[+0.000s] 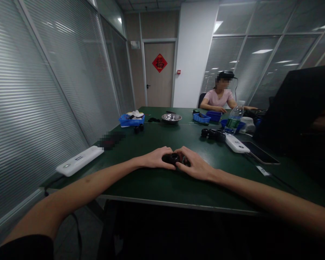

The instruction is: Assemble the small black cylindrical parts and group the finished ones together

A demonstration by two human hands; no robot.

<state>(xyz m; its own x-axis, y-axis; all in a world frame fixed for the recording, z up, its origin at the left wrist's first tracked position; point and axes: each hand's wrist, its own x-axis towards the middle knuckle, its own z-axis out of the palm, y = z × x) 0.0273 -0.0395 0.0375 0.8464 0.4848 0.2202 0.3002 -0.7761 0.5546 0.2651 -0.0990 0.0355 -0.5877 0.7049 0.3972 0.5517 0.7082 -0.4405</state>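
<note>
At the middle of the green table (151, 180), my left hand (158, 157) and my right hand (193, 162) come together around a small black round part (175, 157). It has a ring-like face with a dark opening. The left thumb and fingers are closed about its left side. On its right side, the right thumb and forefinger press against it. Something dark also shows under the right palm, too shaded to name. Several similar black round parts (212, 134) sit in a row beyond my right hand, and others (139, 128) stand at the far left.
Blue baskets (201, 118), a metal bowl (171, 118) and a filled blue tray (131, 120) stand farther back. To the right are a water bottle (233, 121), a white power bank (237, 143) and a phone (262, 153). Another white device (79, 160) lies left. A person (219, 97) sits opposite.
</note>
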